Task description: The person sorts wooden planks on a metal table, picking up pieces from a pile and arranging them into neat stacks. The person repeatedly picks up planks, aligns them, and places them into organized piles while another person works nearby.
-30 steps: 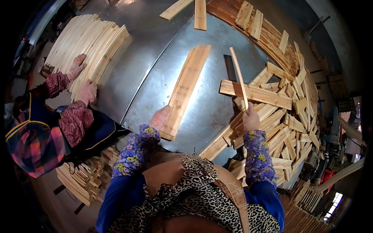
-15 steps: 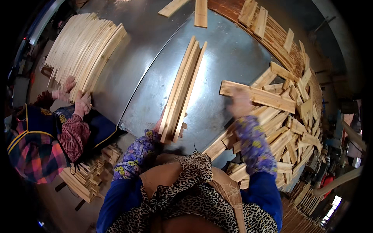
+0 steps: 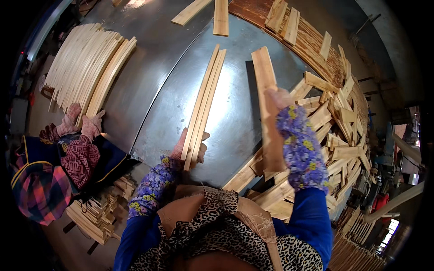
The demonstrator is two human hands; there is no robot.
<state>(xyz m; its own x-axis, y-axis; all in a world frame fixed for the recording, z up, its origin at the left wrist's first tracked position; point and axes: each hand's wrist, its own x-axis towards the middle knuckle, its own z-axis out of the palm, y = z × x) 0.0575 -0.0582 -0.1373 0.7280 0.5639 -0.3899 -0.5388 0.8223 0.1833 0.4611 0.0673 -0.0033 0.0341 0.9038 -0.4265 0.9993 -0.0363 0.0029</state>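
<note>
Swung up off the pile (image 3: 346, 152) since half a second ago, one plank (image 3: 271, 119) now stands out in the right hand (image 3: 279, 98), and the board that lay across the pile is gone from its place. Over the same time the slats (image 3: 203, 108) in the left hand (image 3: 178, 145) have drawn together into a narrower bundle.

From the head, the left hand is closed round the near end of the slats — at least two, side by side, narrow edges up — with its palm to their left and fingertips showing on their right. Their far ends point away from the body over the metal surface (image 3: 235, 104). The right hand grips its plank at the right edge, partway along; the plank points away from the body too, well apart from the slats, its near end by the pile. The pile lies to the right of both hands.

Across the surface, two boards (image 3: 221, 18) lie at the far side, and more rest on a brown sheet (image 3: 246, 10). At left, a co-worker's hands (image 3: 92, 127) touch the near end of a pale stack (image 3: 83, 67).
</note>
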